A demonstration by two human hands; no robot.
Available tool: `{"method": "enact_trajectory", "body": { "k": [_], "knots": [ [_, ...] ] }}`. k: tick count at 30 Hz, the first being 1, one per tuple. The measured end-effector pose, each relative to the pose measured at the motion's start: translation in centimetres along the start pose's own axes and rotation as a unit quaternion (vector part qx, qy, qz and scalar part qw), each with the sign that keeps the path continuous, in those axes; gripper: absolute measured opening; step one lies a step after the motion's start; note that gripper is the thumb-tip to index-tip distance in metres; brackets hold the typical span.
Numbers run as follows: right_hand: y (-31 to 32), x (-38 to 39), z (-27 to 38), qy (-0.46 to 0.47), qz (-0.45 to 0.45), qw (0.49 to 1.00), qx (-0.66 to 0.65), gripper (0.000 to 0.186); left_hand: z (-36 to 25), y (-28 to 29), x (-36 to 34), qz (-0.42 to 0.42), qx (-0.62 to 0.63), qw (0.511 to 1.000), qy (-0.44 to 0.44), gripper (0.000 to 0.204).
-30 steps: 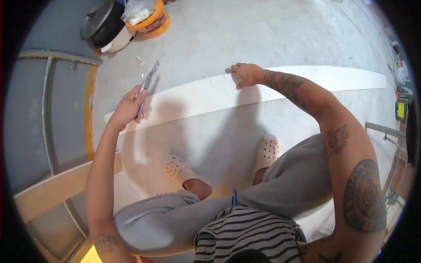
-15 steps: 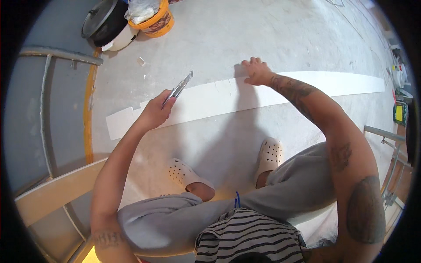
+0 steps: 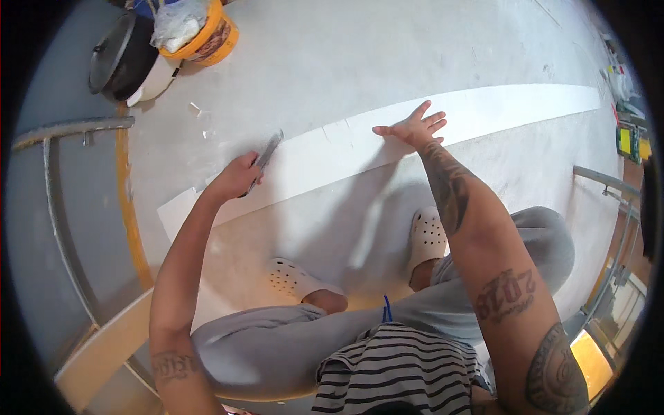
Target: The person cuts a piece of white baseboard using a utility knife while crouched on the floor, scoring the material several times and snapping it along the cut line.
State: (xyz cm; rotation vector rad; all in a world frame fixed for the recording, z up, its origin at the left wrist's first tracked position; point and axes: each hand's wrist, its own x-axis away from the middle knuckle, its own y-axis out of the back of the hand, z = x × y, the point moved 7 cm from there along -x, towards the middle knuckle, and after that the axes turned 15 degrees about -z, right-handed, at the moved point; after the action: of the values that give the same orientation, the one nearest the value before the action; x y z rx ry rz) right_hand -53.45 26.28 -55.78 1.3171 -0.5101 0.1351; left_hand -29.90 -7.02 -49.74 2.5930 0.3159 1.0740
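My left hand (image 3: pixel 238 176) is closed on a silver utility knife (image 3: pixel 271 149), its blade end pointing up and away from me over a long white strip (image 3: pixel 515 104). That strip lies across the grey floor, with a few slits along its far edge and a notched left end. My right hand (image 3: pixel 416 128) is spread with fingers apart over the strip's middle, holding nothing; whether it touches the surface I cannot tell. Small white scraps (image 3: pixel 196 108) lie beyond the strip at left.
Pots (image 3: pixel 116 52) and a yellow bucket (image 3: pixel 214 38) stand at back left. Metal railings (image 3: pixel 72 128) (image 3: pixel 605 176) flank me, with a pale board (image 3: pixel 104 339) at lower left. Assorted items (image 3: pixel 626 142) line the right edge. My clogs (image 3: pixel 427 235) are below the strip.
My left hand and knife have moved right along the strip. My right hand has let go of the far edge, spread its fingers and shifted rightward. The view has shifted slightly.
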Motion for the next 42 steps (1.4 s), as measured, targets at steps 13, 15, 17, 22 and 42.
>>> {"method": "enact_trajectory", "body": {
  "k": [13, 15, 17, 22, 42],
  "knots": [
    [-0.7, 0.3, -0.3, -0.017, -0.003, 0.999, 0.029, 0.155, -6.6, -9.1, -3.2, -0.004, -0.357, 0.910, -0.212, 0.029],
    [-0.2, 0.4, 0.4, -0.007, -0.010, 0.999, 0.034, 0.156, -7.9, -9.3, -3.8, -0.004, -0.348, 0.914, -0.209, 0.028],
    [-0.1, 0.4, 0.3, -0.007, -0.010, 0.999, 0.032, 0.156, -8.4, -10.0, -4.9, -0.011, -0.330, 0.916, -0.226, 0.025],
    [-0.1, 0.1, 0.0, -0.007, -0.009, 1.000, 0.025, 0.156, -8.1, -11.7, -6.2, -0.009, -0.313, 0.912, -0.265, 0.025],
    [-0.6, 0.3, 0.1, 0.004, -0.011, 0.999, 0.032, 0.157, -7.8, -12.5, -6.5, 0.014, -0.338, 0.921, -0.195, 0.029]
  ]
}}
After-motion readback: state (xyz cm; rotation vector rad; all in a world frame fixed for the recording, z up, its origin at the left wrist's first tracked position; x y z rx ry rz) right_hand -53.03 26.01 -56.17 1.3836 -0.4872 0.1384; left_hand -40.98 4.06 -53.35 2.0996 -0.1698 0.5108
